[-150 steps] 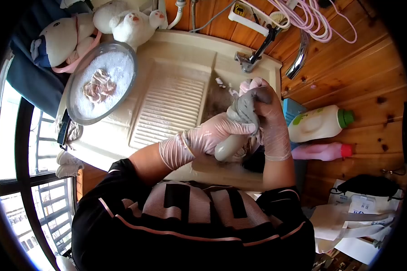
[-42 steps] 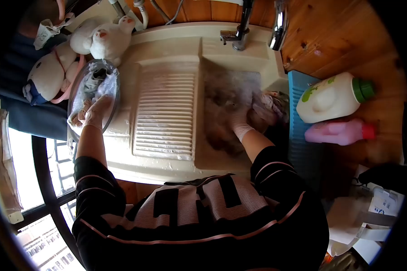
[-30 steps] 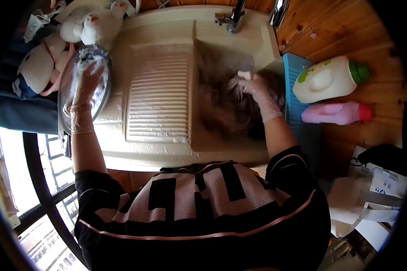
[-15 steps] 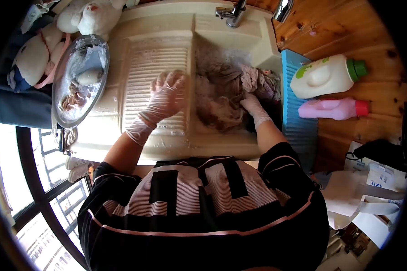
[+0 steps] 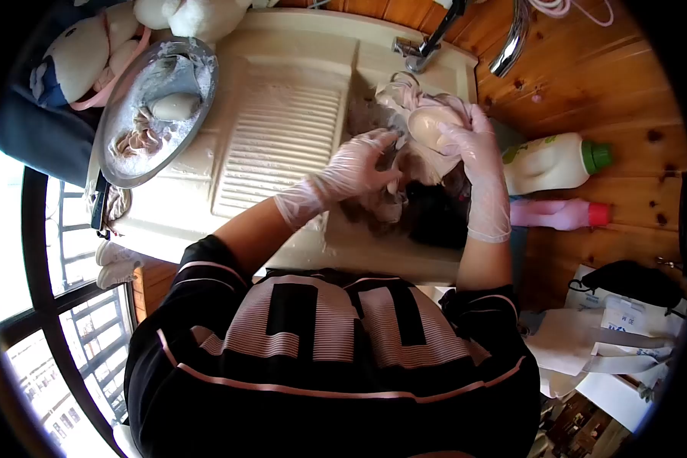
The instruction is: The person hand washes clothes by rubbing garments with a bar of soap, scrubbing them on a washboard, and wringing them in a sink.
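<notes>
My right hand [image 5: 476, 143], in a clear glove, grips a pale pink bra [image 5: 429, 122] over the right part of the sink basin. A rounded cup of the bra faces up, and a strap loops toward the tap. To its left is my gloved left hand [image 5: 362, 164], with thumb and fingers apart, over the wet laundry. Whether its fingertips touch the cloth I cannot tell. Below lie a brownish wet cloth [image 5: 380, 206] and a black cloth [image 5: 435, 217] in the basin.
The ribbed washboard [image 5: 278, 149] forms the sink's left part. An oval metal basin [image 5: 118, 177] with suds, a soap bar [image 5: 175, 107] and cloth stands left. A white bottle [image 5: 549, 164] and pink bottle [image 5: 553, 214] lie right. The tap [image 5: 416, 57] rises behind.
My right hand has come up out of the laundry with the bra. My left hand has moved right from the washboard to the basin. The view has shifted slightly.
</notes>
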The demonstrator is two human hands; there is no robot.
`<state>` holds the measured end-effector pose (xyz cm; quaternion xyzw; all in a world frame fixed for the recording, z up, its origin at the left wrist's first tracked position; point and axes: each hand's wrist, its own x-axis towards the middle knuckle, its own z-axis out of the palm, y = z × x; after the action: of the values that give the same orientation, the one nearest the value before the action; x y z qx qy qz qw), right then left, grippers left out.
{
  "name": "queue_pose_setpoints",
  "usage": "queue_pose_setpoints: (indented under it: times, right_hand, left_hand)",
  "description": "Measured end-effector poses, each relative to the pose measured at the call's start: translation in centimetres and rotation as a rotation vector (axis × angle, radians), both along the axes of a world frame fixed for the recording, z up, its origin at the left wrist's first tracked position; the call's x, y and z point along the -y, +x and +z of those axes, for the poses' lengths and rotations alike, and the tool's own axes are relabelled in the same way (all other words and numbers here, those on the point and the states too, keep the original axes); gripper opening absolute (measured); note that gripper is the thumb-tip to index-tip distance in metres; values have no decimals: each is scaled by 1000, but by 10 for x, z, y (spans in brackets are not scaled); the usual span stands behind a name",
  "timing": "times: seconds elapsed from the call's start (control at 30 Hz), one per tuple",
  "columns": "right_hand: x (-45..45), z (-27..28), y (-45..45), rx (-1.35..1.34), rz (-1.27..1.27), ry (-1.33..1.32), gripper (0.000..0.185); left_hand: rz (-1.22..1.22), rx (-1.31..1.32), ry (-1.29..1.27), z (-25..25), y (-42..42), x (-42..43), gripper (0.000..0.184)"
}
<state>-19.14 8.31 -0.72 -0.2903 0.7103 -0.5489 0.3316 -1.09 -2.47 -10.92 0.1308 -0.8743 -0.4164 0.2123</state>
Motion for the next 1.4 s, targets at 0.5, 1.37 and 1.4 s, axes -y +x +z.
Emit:
queue_pose_setpoints:
  times: [0.5,1.37,1.4]
  right_hand:
    - [-13,-45,-33,200,-354,-148,19]
    - [-77,-145,-37,-9,-63,227,30]
    - [-78,-133,-33,-79,30,261,32]
  left_hand:
    - [51,232,-178,71,6,8,30]
    - [-241,634,-352,142,6,99,25]
    - [-222,672,-555,146,5,94,22]
